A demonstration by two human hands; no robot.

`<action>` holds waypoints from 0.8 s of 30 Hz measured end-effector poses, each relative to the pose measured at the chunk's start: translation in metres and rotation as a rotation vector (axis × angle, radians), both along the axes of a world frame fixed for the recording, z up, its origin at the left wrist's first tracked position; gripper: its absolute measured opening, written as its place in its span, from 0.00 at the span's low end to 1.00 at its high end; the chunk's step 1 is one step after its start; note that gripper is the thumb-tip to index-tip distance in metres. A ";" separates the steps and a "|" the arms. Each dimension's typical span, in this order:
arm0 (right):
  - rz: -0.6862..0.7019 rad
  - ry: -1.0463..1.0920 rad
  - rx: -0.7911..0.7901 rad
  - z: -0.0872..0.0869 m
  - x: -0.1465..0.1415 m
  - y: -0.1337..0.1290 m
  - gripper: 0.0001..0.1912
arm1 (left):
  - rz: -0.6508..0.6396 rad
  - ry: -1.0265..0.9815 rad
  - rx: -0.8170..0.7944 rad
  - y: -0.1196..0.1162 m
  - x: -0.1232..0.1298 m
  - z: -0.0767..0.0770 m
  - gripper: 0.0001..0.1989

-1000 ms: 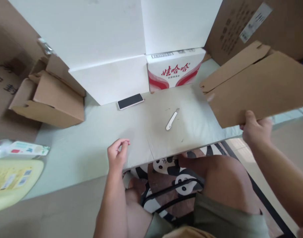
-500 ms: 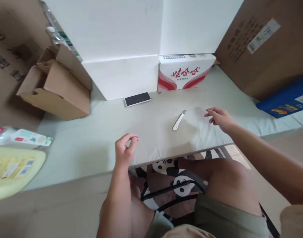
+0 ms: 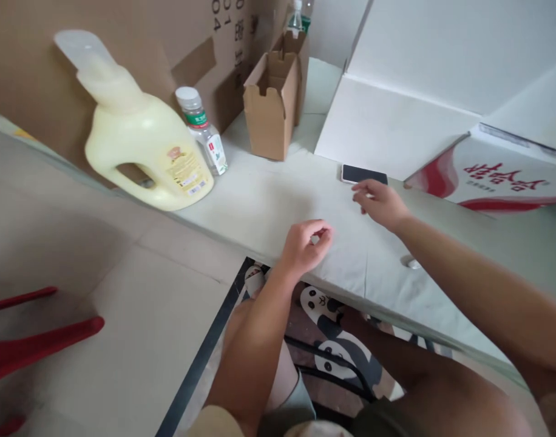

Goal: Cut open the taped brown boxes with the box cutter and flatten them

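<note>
My left hand [image 3: 308, 246] is near the front edge of the cloth-covered table [image 3: 278, 200], its fingers curled and thumb close to the fingertips; whether anything tiny is between them cannot be made out. Beyond it, my right hand [image 3: 378, 203] hovers with loosely bent, parted fingers and holds nothing. Just behind its fingers lies a dark-topped, white-edged flat object [image 3: 362, 174], partly covered by that hand. The white knife [image 3: 412, 262] lies below my right forearm, which hides most of it.
On the left stand a pale yellow jug [image 3: 144, 139], a clear bottle [image 3: 209, 142] and an open cardboard carton [image 3: 271, 115]. A red and white box [image 3: 501, 173] is at the right, against white panels [image 3: 396, 121]. Red legs [image 3: 54, 337] show at lower left.
The view has turned left, bringing the whole jug and bottle in. My right hand has moved left, from beside the knife to the flat dark-topped object, and its forearm now covers most of the knife.
</note>
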State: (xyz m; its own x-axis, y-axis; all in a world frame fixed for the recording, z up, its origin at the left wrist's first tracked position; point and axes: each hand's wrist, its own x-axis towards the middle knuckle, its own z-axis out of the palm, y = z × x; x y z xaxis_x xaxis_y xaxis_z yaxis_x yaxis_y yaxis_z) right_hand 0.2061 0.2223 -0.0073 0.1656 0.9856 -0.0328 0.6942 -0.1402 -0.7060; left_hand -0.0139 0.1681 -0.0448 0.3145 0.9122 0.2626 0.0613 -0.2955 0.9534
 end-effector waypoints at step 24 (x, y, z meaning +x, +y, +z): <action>0.213 -0.507 0.329 0.042 -0.086 0.144 0.03 | 0.231 -0.001 0.007 0.018 0.017 -0.011 0.07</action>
State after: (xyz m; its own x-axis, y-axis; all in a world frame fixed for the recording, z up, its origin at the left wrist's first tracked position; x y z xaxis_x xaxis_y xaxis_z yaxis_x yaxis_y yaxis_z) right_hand 0.1201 0.3660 0.0347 -0.1191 0.9439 0.3081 0.9419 0.2055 -0.2657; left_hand 0.0027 0.1863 -0.0556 0.0968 0.9582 0.2692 0.1268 -0.2802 0.9515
